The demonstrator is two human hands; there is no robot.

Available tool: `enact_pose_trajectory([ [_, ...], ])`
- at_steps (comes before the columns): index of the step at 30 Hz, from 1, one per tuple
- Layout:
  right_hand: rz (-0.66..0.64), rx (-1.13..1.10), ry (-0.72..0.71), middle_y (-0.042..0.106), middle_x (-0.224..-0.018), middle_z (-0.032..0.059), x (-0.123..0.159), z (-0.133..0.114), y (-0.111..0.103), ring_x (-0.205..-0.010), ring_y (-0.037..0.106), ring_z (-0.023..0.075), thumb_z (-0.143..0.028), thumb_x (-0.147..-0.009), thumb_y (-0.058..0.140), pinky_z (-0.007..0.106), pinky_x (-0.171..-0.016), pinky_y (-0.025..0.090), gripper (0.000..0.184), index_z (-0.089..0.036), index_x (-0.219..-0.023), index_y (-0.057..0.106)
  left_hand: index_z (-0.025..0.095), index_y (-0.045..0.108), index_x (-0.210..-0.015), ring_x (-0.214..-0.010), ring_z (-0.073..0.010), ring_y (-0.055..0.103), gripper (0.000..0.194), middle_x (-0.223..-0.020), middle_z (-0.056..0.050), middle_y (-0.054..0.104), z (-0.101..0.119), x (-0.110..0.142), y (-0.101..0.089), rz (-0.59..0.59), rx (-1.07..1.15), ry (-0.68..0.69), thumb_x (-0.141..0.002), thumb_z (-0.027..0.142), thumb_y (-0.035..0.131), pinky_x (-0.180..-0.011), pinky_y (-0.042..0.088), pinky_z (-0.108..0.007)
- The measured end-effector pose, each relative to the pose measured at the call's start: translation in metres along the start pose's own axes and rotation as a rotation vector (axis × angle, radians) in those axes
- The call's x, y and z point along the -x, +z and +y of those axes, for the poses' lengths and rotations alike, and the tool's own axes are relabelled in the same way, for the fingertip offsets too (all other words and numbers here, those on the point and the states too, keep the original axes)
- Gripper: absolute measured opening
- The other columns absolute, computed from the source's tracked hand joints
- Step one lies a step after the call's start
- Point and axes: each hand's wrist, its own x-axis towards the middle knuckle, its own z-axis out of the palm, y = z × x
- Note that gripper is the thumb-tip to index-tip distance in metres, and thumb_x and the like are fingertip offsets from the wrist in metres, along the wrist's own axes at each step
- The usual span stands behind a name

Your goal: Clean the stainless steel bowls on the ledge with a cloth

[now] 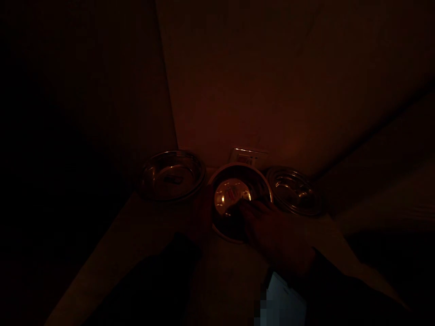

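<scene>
Bracing seems to be the left hand's (202, 215) role: it lies along the bowl's left side, though darkness hides its fingers and I cannot tell whether they grip. The right hand (268, 228) comes over the bowl's near right rim, fingers bent inward; whether they pinch anything is unclear. The bowl (224, 199) stands on the table (231, 276), between both hands, its mouth facing the person, which probably keeps the inside reachable. A dish (159, 176) left of the bowl and plates (288, 192) right of it sit aside, perhaps leaving the space before the bowl for the arms.
</scene>
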Motion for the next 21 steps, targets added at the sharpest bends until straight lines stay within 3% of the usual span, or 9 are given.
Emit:
enact_pose_trajectory([
  [9,0.001,-0.151,-0.065,0.056,-0.135,0.0120,-0.003,-0.016,0.008,-0.120,0.050,0.0311,-0.018,-0.090,0.048,0.047,-0.092,0.047,0.043,-0.008,-0.132,0.051,0.015,0.068,-0.097,-0.103,-0.0222,0.063,0.044,-0.105,-0.007,0.071,0.005,0.001,0.001,0.028,-0.024,0.000,-0.087,0.049,0.042,-0.094,0.045,-0.035],
  [15,0.009,-0.178,-0.087,0.054,-0.138,0.0110,-0.024,-0.029,0.002,-0.129,0.041,0.0312,-0.022,-0.091,0.049,0.049,-0.098,0.043,0.045,-0.008,-0.134,0.049,0.015,0.065,-0.092,-0.101,-0.0232,0.063,0.037,-0.101,-0.008,0.071,-0.001,-0.002,0.000,0.076,-0.025,-0.028,-0.086,0.044,0.042,-0.095,0.046,-0.038],
  [21,0.051,-0.126,-0.010,0.049,-0.142,0.0112,-0.044,-0.030,0.000,-0.120,0.047,0.0310,-0.019,-0.091,0.046,0.048,-0.094,0.045,0.044,-0.012,-0.134,0.050,0.017,0.065,-0.098,-0.112,-0.0248,0.058,0.038,-0.111,-0.009,0.068,-0.007,-0.002,-0.005,0.068,-0.036,-0.031,-0.085,0.046,0.046,-0.104,0.039,-0.042],
])
